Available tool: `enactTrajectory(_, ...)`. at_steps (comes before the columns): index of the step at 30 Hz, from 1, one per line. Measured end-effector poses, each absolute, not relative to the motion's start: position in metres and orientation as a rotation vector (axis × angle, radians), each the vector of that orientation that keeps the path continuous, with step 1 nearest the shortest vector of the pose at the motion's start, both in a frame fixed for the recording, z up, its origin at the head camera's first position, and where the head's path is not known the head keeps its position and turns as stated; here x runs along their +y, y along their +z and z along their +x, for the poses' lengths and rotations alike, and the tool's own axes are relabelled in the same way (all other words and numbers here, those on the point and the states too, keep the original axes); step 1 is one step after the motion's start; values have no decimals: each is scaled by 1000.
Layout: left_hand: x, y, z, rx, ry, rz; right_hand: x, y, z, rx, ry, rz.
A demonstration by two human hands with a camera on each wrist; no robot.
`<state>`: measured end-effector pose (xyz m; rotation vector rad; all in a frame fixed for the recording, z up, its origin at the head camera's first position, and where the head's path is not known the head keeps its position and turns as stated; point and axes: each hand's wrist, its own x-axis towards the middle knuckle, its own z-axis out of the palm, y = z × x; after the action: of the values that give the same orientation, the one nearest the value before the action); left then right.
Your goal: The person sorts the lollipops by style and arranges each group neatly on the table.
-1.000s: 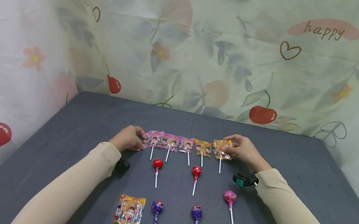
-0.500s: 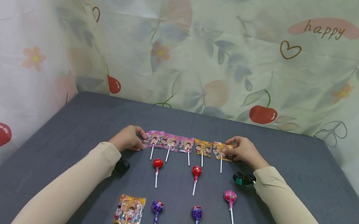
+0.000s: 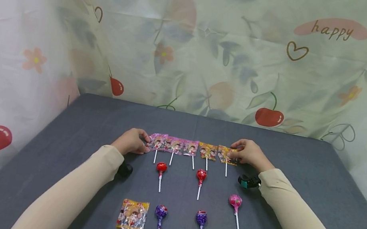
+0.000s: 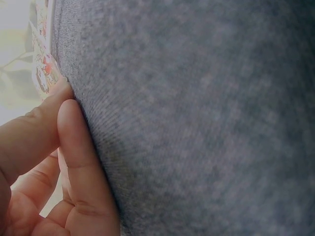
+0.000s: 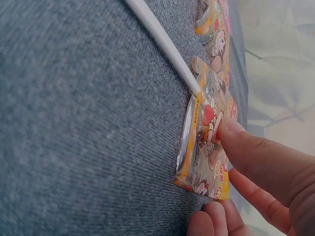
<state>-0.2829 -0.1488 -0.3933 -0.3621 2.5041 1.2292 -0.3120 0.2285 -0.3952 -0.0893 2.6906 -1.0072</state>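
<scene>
Along the back of the table runs a row of flat-packed lollipops, pink packets on the left and yellow on the right. My left hand [image 3: 133, 140] holds the outer edge of the leftmost pink-wrapped lollipop [image 3: 158, 142]; in the left wrist view, its fingertips [image 4: 63, 88] are right at the packet's corner. At the other end, my right hand [image 3: 249, 154] pinches the yellow-wrapped lollipop [image 5: 209, 132]. The thumb presses on the packet's printed face, and its white stick points towards me. Just left of it lies another yellow-wrapped lollipop [image 3: 207, 151].
Nearer me lie two red lollipops, one left [image 3: 161, 167] and one right [image 3: 201, 175], a pink lollipop [image 3: 235, 200], and two purple lollipops, left [image 3: 161, 211] and right [image 3: 201, 217]. A larger yellow packet lollipop [image 3: 132, 215] is front left. A patterned curtain [image 3: 206, 65] hangs behind the table.
The right hand has shifted its yellow-wrapped lollipop slightly to the right and squared it with the row, then stayed nearly still. The left hand has not visibly moved.
</scene>
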Motion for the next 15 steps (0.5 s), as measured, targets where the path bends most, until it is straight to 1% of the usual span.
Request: enactTrajectory(15, -151, -393, -283, 2484, 1244, -340, 228, -393, -311, 2671, -1027, -63)
